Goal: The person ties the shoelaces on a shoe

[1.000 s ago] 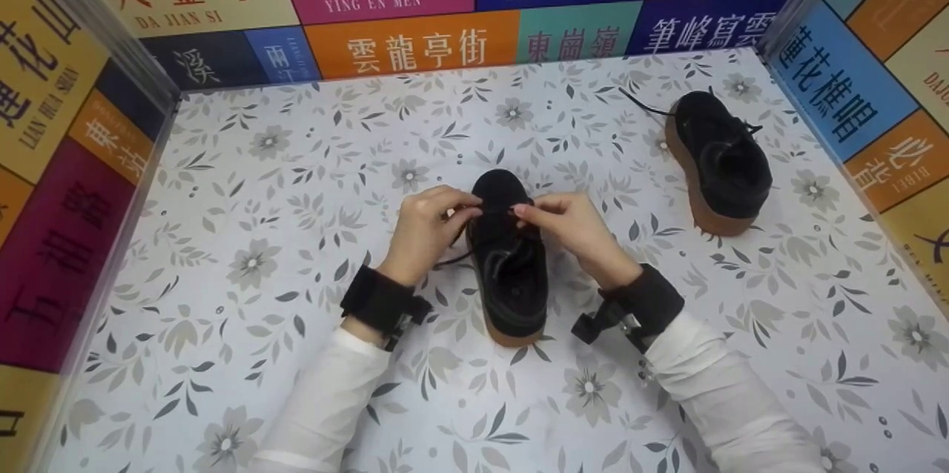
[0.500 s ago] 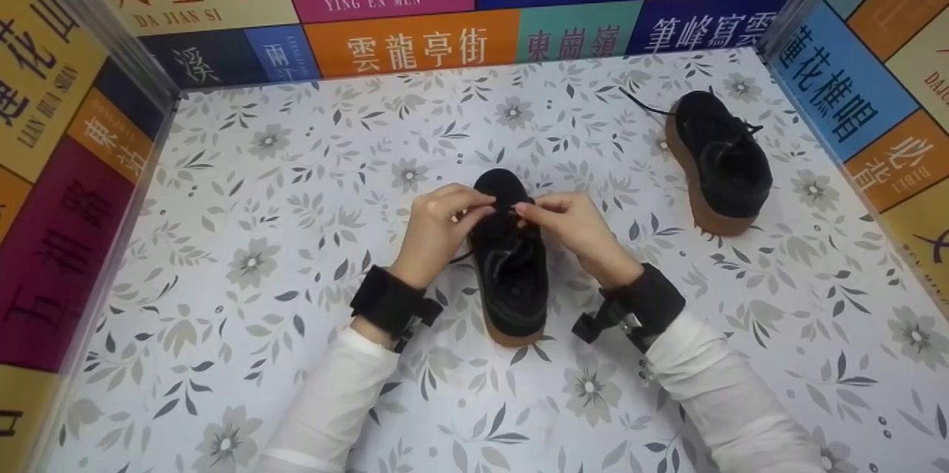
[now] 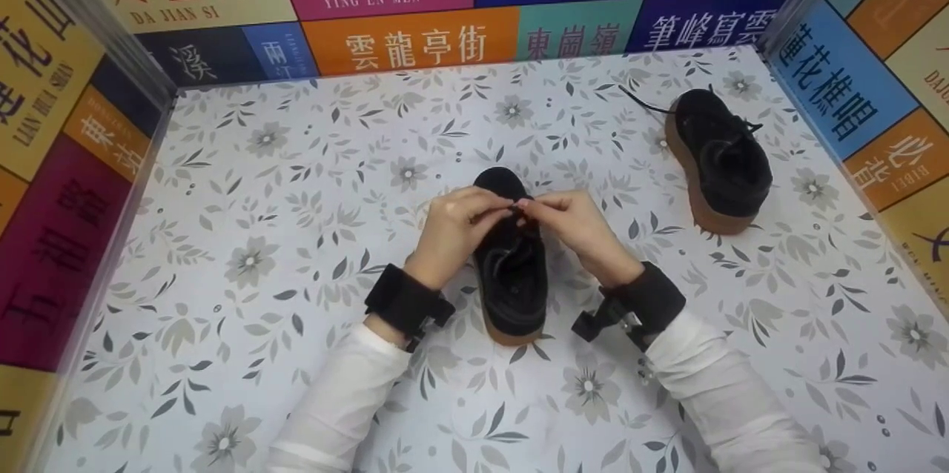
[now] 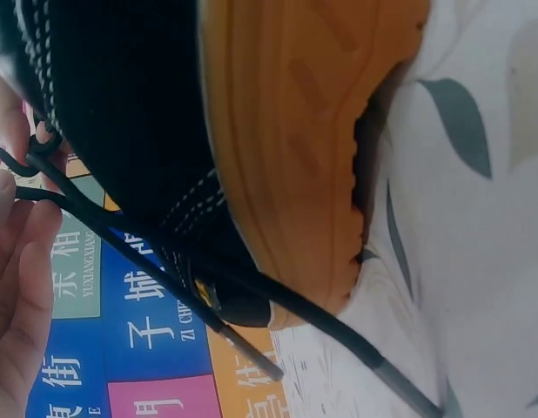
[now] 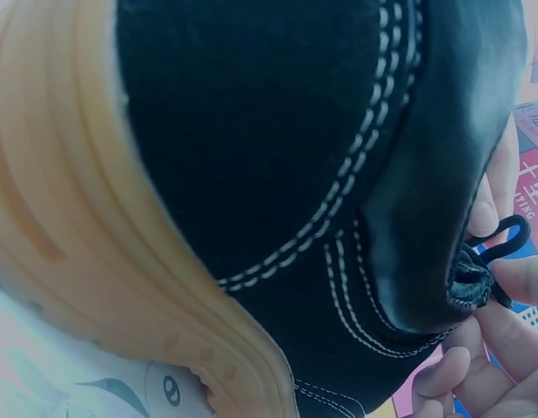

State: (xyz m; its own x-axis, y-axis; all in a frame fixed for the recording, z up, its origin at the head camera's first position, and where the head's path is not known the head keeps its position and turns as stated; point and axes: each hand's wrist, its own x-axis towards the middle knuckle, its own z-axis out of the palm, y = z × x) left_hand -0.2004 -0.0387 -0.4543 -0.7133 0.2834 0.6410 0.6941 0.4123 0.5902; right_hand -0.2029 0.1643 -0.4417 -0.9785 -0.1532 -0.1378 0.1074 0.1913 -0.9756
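A black low-top shoe (image 3: 513,291) with stitched seams and a tan gum sole stands in the middle of the table, toe pointing away. Over its lacing, my left hand (image 3: 452,228) and right hand (image 3: 582,225) meet, thumbs and forefingers pinching the black shoelace (image 4: 138,239). In the left wrist view, two lace ends with tips (image 4: 250,353) hang down beside the shoe's side. A small lace loop (image 5: 510,237) stands out between the fingertips in the right wrist view. My fingers partly hide the crossing of the lace in the head view.
The matching black shoe (image 3: 723,161) stands at the back right, one lace trailing to its left. Flower-patterned white covering (image 3: 252,347) lies on the table. Coloured panels with Chinese lettering (image 3: 411,43) wall the back and both sides.
My left hand has moved right across the shoe's front until its fingertips met those of my right hand. The right hand and both shoes have stayed nearly in place.
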